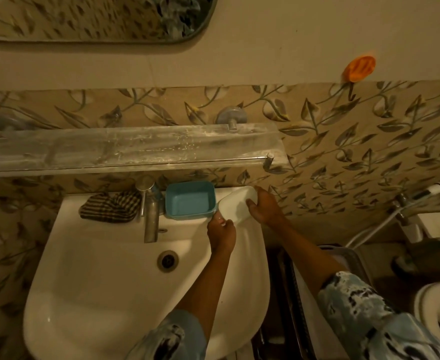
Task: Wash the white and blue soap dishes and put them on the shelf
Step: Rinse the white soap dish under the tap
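The blue soap dish (189,201) lies hollow side up on the back ledge of the white sink (96,294), just right of the tap. Beside it, at the sink's back right corner, is the white soap dish (235,206), tilted. My right hand (264,207) grips its far right end and my left hand (221,231) pinches its near left edge. Above the sink runs the long glass shelf (125,149), bare and streaked with white residue.
A steel tap (150,211) stands at the middle back of the sink, with a dark checked cloth (111,206) to its left. An orange holder (359,68) is stuck on the wall at upper right. A hose sprayer (419,196) hangs at right above a toilet.
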A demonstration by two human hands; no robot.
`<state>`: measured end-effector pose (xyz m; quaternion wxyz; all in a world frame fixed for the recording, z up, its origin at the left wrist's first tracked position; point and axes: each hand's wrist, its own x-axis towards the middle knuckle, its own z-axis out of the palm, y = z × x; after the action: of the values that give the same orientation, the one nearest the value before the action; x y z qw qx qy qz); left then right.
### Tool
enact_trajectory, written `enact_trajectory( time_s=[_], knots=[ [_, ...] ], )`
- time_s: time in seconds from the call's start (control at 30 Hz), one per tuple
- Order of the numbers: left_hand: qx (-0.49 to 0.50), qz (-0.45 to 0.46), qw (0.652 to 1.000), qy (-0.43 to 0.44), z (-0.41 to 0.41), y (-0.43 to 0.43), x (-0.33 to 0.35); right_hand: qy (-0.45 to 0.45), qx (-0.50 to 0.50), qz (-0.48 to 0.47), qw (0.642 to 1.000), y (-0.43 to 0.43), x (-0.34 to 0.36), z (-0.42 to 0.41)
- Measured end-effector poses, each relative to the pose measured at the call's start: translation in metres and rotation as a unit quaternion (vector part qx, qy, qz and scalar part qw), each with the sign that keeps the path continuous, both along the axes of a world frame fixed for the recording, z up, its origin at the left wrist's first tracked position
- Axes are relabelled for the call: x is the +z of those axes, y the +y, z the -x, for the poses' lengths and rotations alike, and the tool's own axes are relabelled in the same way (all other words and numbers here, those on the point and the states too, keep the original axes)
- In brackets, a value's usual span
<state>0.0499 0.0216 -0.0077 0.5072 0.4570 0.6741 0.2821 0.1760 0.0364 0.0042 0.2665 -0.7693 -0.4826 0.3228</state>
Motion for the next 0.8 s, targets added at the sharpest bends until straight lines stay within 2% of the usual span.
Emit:
enact_trajectory(
  time_s=[0.3, 0.53, 0.67, 0.8],
  knots=[
    [0.044, -0.027, 0.997, -0.055, 0.020, -0.026, 0.001, 0.010, -0.054, -0.019, 0.998, -0.032, -0.005, 0.021],
    [0.049, -0.056, 0.997, -0.037, 0.054, -0.035, 0.006, 0.034, -0.101, -0.023, 0.994, -0.056, -0.015, 0.054],
    [0.067, -0.065, 0.995, -0.030, 0.072, -0.040, 0.008, 0.087, -0.141, -0.049, 0.985, -0.070, -0.022, 0.073],
    [0.056, -0.073, 0.995, -0.027, 0.090, -0.047, 0.007, 0.165, -0.161, -0.030, 0.972, -0.083, -0.028, 0.088]
  ],
)
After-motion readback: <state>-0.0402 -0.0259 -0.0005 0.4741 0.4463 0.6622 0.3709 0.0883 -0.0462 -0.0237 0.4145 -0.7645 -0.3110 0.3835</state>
